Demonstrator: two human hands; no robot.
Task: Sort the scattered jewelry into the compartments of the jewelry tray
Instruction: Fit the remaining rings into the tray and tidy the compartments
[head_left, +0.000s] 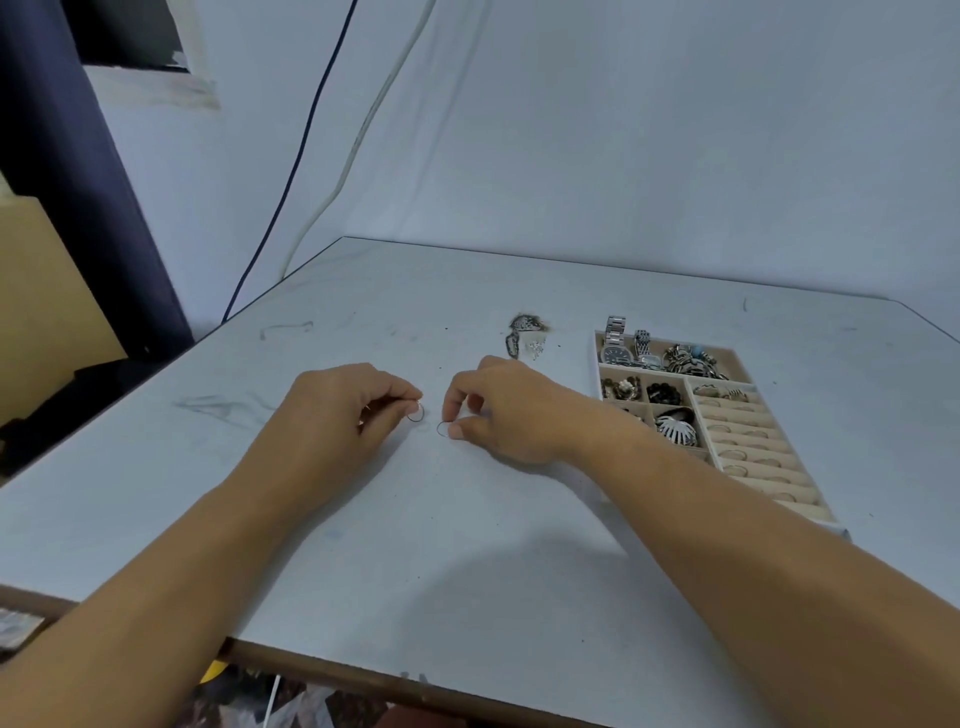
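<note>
While the left grip and right grip each pinch thin hoops, such slight wire could slip loose before reaching the tray.

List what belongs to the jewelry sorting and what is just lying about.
Job:
left hand, pinching left hoop
right hand, pinching right hoop
jewelry pile
tray

Lying about:
dark cable
white cable
cardboard
</note>
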